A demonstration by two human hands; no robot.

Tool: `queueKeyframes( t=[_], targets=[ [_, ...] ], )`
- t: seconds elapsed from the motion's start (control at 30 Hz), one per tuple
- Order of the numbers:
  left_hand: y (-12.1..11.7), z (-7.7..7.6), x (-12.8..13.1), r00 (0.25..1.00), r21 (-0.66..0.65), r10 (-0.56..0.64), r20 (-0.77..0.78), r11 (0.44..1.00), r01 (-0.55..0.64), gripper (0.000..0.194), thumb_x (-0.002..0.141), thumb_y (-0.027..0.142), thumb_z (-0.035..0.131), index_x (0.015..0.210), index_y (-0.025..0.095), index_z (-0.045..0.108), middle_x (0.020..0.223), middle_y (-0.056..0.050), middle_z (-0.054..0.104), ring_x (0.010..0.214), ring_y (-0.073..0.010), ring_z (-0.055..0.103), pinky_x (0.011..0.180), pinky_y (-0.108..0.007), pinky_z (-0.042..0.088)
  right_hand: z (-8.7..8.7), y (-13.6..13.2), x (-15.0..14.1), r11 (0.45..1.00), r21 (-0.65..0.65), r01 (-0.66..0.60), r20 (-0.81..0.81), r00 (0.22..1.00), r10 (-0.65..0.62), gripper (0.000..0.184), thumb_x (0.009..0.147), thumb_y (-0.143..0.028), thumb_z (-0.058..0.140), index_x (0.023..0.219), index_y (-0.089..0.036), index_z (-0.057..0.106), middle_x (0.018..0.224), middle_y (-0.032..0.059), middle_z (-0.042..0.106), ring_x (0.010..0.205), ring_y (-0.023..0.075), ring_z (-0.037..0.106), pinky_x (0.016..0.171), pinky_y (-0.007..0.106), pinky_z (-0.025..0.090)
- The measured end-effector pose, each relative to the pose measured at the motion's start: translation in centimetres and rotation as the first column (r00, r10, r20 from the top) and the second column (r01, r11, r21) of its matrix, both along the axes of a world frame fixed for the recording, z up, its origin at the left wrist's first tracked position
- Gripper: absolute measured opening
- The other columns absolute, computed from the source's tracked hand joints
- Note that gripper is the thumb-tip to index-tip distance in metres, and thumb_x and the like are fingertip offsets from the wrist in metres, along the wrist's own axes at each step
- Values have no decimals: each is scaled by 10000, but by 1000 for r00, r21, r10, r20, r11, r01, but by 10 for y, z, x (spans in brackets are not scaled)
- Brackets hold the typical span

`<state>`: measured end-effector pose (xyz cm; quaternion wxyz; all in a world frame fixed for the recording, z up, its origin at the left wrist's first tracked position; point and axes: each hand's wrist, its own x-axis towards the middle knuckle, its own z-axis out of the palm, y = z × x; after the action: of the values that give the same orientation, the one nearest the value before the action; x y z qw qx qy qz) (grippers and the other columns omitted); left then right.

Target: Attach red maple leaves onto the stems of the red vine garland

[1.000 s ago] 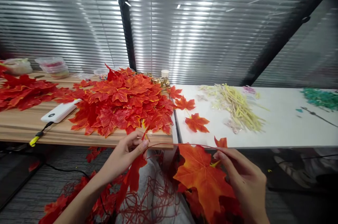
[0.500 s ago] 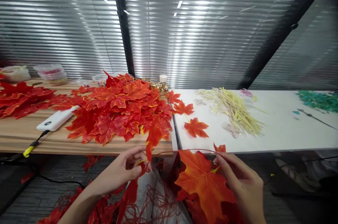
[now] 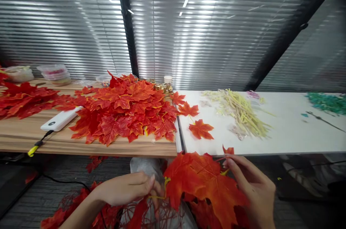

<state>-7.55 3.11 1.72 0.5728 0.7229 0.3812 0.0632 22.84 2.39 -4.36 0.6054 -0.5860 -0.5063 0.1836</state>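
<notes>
My right hand (image 3: 252,185) pinches a thin red cord and the stem of an orange-red artificial maple leaf (image 3: 216,185), which hangs to the left of the fingers. Another red maple leaf (image 3: 181,178) overlaps it, its yellow stem reaching toward my left hand (image 3: 132,187). The left thumb and fingers are closed at this stem; their tips are partly blurred. A narrow red leaf (image 3: 139,214) hangs just below that hand. Tangled red cord (image 3: 169,218) and more leaves lie over my lap, partly hidden by the held leaves.
A large pile of red maple leaves (image 3: 129,110) covers part of the wooden table (image 3: 151,148). Near it lies a white power bank (image 3: 61,119) with a cable. On the white table (image 3: 167,79) side stand a paper cup, yellow strips (image 3: 243,113) and green pieces (image 3: 328,103).
My left hand has turned and lowered slightly, and the leaf near it has swung right against the leaf at my right hand. The cord between the hands no longer shows as a taut line.
</notes>
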Motion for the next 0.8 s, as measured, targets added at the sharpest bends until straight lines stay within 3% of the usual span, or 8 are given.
queueKeyframes(
  t=[0.17,0.3,0.43,0.6,0.8],
  targets=[
    [-1,-12,6,989,-20,-144,-30,989,143,911,806,775,101,1037,173,745,939,-116,745,845,-234,648,769,-289,475,-3,-3,2,999,-19,-27,-34,999,27,196,751,-361,715,828,-183,741,730,37,700,644,177,649,649,268,555],
    [2,-34,10,995,76,-102,-2,992,102,765,897,671,140,915,220,758,840,-48,729,768,-199,619,754,-265,457,1,-4,3,999,-25,-32,-72,997,30,214,763,-365,696,841,-168,725,684,32,685,603,161,638,579,237,539],
    [6,-51,21,995,160,-86,50,984,77,663,909,634,247,729,194,709,596,-12,573,581,-161,484,606,-247,409,11,-5,-2,1000,-7,-16,-116,993,15,212,748,-361,699,820,-163,717,625,26,670,555,154,626,531,227,532],
    [10,-57,36,989,195,-101,104,978,79,602,922,591,274,613,185,594,654,-17,510,606,-150,425,652,-262,387,19,-6,-1,1000,4,10,-188,982,-9,204,734,-364,723,796,-170,711,607,12,654,539,129,604,532,200,525],
    [12,-61,38,989,166,-72,131,985,50,611,888,655,291,588,180,531,585,10,446,558,-134,382,566,-247,329,8,-6,17,998,-16,58,-334,941,-60,299,711,-401,770,881,-164,703,650,6,647,590,110,587,555,169,498]
  ],
)
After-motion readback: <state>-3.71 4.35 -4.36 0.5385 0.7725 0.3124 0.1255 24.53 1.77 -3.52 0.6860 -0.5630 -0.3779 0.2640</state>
